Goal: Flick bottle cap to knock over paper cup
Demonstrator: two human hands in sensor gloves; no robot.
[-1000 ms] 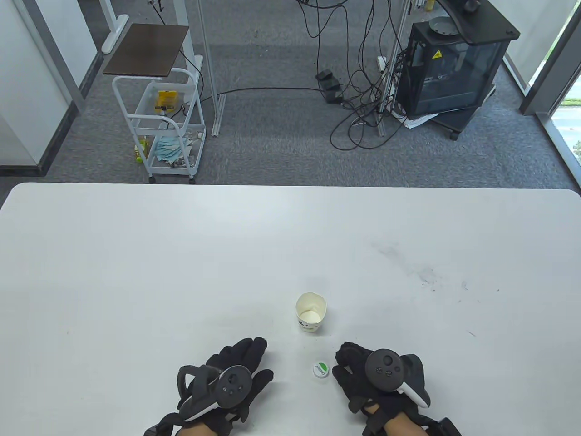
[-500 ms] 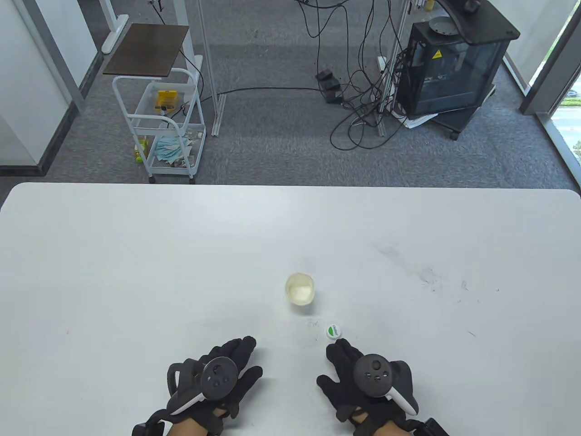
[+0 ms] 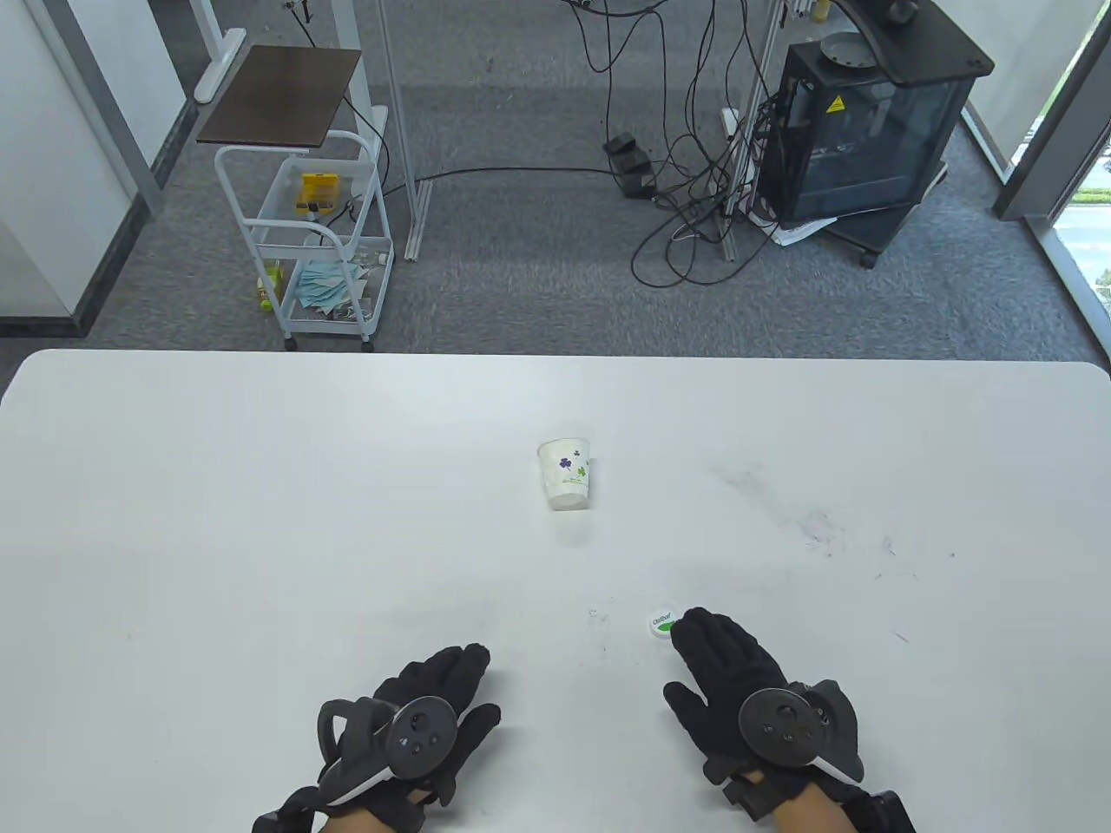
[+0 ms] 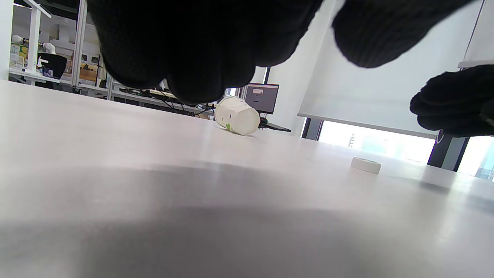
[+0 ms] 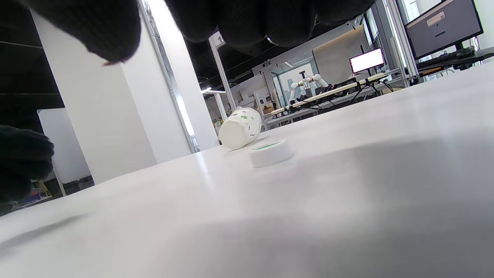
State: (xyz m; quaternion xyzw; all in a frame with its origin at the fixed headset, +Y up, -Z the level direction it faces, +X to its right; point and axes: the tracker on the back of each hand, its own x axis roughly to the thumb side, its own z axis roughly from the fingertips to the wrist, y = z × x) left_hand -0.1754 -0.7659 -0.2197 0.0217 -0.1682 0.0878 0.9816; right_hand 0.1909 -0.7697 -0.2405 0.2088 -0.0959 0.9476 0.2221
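A white paper cup (image 3: 565,474) with a leaf print lies on its side at mid-table, its base toward me; it also shows in the left wrist view (image 4: 236,115) and the right wrist view (image 5: 239,128). A white bottle cap (image 3: 660,624) with a green mark lies flat on the table, also seen in the left wrist view (image 4: 365,165) and the right wrist view (image 5: 269,153). My right hand (image 3: 725,664) lies just behind the cap with its fingers stretched out, fingertips close to it, holding nothing. My left hand (image 3: 438,694) rests flat on the table to the left, empty.
The white table (image 3: 260,486) has dark scuff marks (image 3: 816,525) at its right. Beyond the far edge stand a white cart (image 3: 304,252), a tangle of cables (image 3: 686,173) and a black cabinet (image 3: 868,130) on the carpet.
The cup stood upright near my hands, then tipped and slid away to mid-table on its side. The cap moved forward and right. My right hand has stretched out and moved right.
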